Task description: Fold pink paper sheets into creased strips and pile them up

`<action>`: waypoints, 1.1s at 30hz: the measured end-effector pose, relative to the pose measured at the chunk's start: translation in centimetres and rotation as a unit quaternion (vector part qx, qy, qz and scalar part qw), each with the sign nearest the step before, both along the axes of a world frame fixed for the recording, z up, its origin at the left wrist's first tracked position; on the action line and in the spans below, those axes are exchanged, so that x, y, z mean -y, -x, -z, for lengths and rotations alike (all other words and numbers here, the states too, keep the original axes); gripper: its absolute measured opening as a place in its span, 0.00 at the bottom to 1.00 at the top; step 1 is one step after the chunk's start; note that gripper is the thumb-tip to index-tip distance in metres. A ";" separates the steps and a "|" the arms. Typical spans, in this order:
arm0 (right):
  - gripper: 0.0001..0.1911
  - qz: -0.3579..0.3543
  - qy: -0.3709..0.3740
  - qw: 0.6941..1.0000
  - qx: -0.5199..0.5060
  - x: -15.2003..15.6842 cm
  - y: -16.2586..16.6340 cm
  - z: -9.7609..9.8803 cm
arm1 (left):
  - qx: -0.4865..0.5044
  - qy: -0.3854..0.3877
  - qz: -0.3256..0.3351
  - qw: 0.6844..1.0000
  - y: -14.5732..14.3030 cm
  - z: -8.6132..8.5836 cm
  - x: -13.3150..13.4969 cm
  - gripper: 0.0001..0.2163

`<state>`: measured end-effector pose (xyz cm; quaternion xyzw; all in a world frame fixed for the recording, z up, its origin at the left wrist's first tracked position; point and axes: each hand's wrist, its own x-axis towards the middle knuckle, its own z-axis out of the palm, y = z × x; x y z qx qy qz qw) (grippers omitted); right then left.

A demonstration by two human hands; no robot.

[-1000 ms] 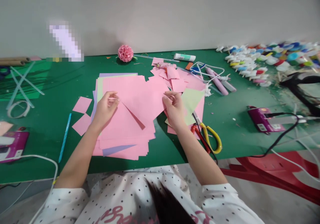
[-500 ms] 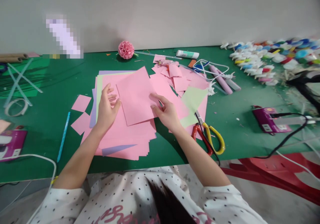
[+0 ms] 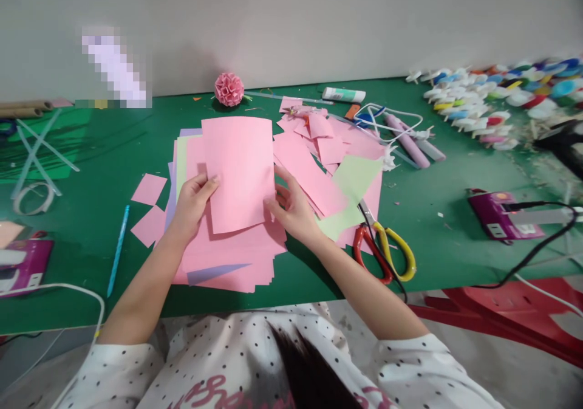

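A pink paper sheet (image 3: 239,169) is held upright-ish over a stack of pink, green and purple sheets (image 3: 228,257) on the green table (image 3: 91,154). My left hand (image 3: 194,205) pinches the sheet's lower left edge, thumb on top. Gripping its lower right corner is my right hand (image 3: 291,211), fingers curled under the paper. Cut pink squares and a pale green piece (image 3: 353,181) lie scattered just right of my hands.
Red-and-yellow scissors (image 3: 387,248) lie right of my right hand. A pink paper ball (image 3: 229,89), glue stick (image 3: 344,95), purple glue guns (image 3: 503,214) with cables, a blue pen (image 3: 117,251) and several coloured caps (image 3: 496,102) surround the work. A red chair (image 3: 501,318) stands right.
The folded pink sheet was opened flat, then turned and lifted so it stands squarely between both hands. My right hand shifted left to grip its lower right corner.
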<state>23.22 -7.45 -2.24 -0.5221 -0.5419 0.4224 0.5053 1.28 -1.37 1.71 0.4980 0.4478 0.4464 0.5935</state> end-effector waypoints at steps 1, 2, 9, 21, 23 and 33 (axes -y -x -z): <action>0.37 -0.010 -0.003 1.000 0.009 0.1 0.1 0.0 | 0.012 0.007 0.001 1.000 -0.1 -0.2 0.1 0.13; 0.34 -0.022 -0.006 1.000 0.012 0.1 0.2 -0.2 | 0.022 0.014 0.002 1.000 -0.2 -0.3 0.3 0.13; 0.39 -0.211 0.142 0.936 -0.243 1.1 1.0 -2.4 | 0.047 0.072 0.069 0.994 -0.5 -0.5 1.5 0.24; 0.62 -0.177 0.165 0.912 -0.331 1.5 1.6 -3.3 | 0.014 0.074 0.127 0.989 -1.1 -0.8 2.2 0.23; 0.60 -0.117 0.157 0.922 -0.335 1.3 1.2 -3.6 | 0.019 0.070 0.090 0.993 -1.2 -1.2 2.2 0.23; 0.46 0.094 0.129 0.957 -0.242 -0.2 -1.6 -3.2 | 0.058 0.145 -0.074 0.985 0.4 -1.4 0.9 0.17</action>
